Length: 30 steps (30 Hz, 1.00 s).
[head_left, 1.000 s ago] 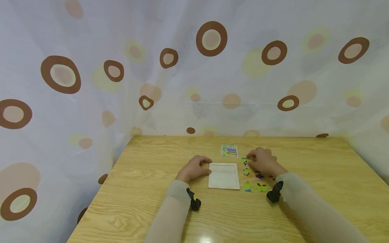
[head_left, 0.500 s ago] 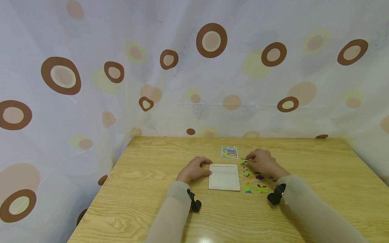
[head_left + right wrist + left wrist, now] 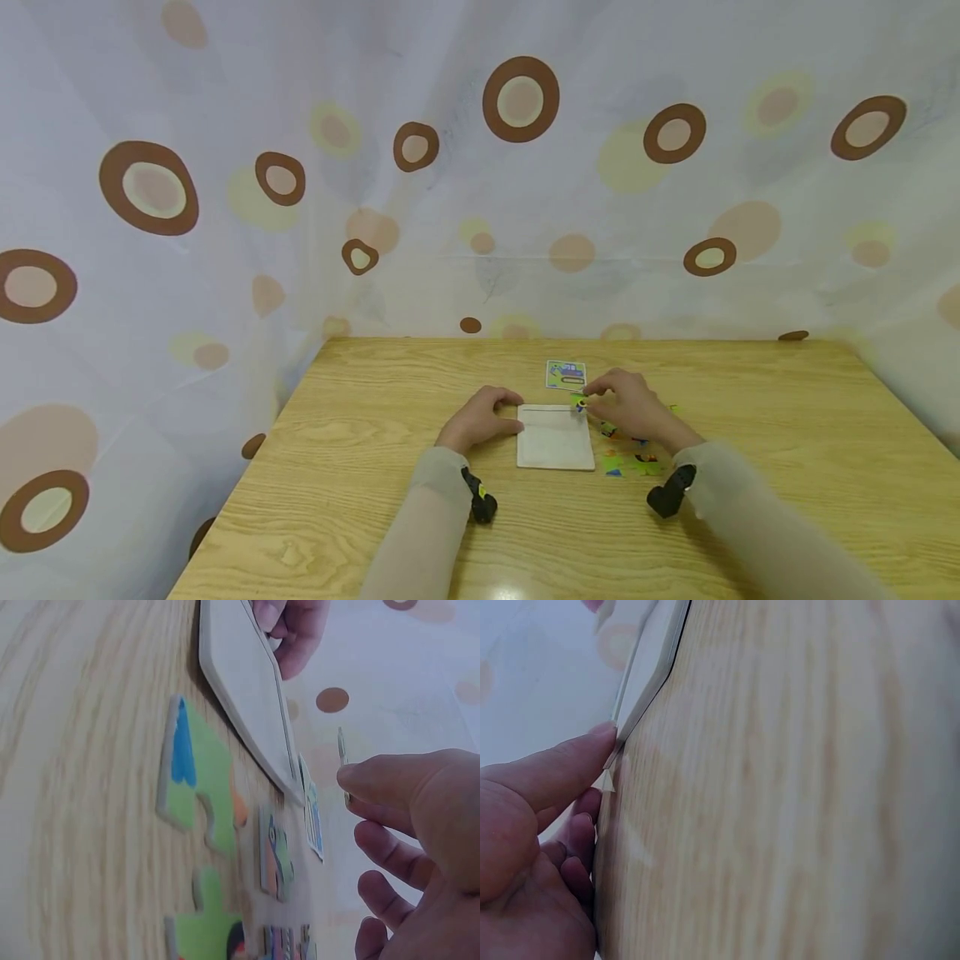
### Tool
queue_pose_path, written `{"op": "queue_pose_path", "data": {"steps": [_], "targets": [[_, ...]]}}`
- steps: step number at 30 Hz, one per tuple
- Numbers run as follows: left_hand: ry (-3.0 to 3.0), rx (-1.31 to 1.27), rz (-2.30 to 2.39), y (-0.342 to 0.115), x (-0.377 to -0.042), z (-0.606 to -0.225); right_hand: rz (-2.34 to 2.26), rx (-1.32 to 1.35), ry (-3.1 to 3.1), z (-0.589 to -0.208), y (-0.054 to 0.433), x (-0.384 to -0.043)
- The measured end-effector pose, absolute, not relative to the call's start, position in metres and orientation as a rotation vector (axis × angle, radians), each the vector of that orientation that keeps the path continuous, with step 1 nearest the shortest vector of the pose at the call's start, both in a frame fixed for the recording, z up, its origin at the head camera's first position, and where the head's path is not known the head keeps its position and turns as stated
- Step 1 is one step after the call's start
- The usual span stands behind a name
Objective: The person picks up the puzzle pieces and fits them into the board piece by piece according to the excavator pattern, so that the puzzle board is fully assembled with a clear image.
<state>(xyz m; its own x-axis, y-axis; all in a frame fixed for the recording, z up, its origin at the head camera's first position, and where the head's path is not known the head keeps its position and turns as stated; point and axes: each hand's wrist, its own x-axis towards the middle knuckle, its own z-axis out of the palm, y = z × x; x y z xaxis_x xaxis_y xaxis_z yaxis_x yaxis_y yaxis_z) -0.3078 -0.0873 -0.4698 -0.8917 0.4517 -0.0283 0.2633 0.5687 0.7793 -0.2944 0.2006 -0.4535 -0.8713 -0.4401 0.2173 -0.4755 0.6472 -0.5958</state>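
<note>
A shallow white square puzzle tray (image 3: pixel 555 442) lies on the wooden table. At its upper left corner my left hand (image 3: pixel 478 420) holds the edge between thumb and bent fingers; the thumb (image 3: pixel 592 746) meets the rim in the left wrist view. My right hand (image 3: pixel 633 410) pinches a green puzzle piece (image 3: pixel 579 402) above the tray's upper right corner. Seen edge-on in the right wrist view, that piece (image 3: pixel 342 746) sticks up past the thumb, and the other fingers curl loosely with nothing in them.
Several loose puzzle pieces lie right of the tray, among them a green and blue one (image 3: pixel 196 769) and one partly under my right hand (image 3: pixel 608 429). A small picture card (image 3: pixel 566 374) lies behind the tray. A patterned curtain (image 3: pixel 420 283) hangs behind the table.
My right hand has picked up the green puzzle piece from the right of the tray and carried it left to the tray's upper right corner. My left hand stays at the tray edge.
</note>
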Motion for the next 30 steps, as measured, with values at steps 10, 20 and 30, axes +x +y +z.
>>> {"op": "queue_pose_path", "data": {"steps": [10, 20, 30], "targets": [[2.557, 0.602, 1.224, -0.089, -0.310, -0.472, 1.099, 0.767, -2.820, -0.454, 0.175, -0.289], [2.562, 0.621, 1.214, -0.089, -0.313, -0.471, 1.083, 0.741, -2.861, -0.463, 0.153, -0.301], [2.561, 0.601, 1.207, -0.090, -0.313, -0.470, 0.976, 0.757, -2.900, -0.471, 0.138, -0.307]]}}
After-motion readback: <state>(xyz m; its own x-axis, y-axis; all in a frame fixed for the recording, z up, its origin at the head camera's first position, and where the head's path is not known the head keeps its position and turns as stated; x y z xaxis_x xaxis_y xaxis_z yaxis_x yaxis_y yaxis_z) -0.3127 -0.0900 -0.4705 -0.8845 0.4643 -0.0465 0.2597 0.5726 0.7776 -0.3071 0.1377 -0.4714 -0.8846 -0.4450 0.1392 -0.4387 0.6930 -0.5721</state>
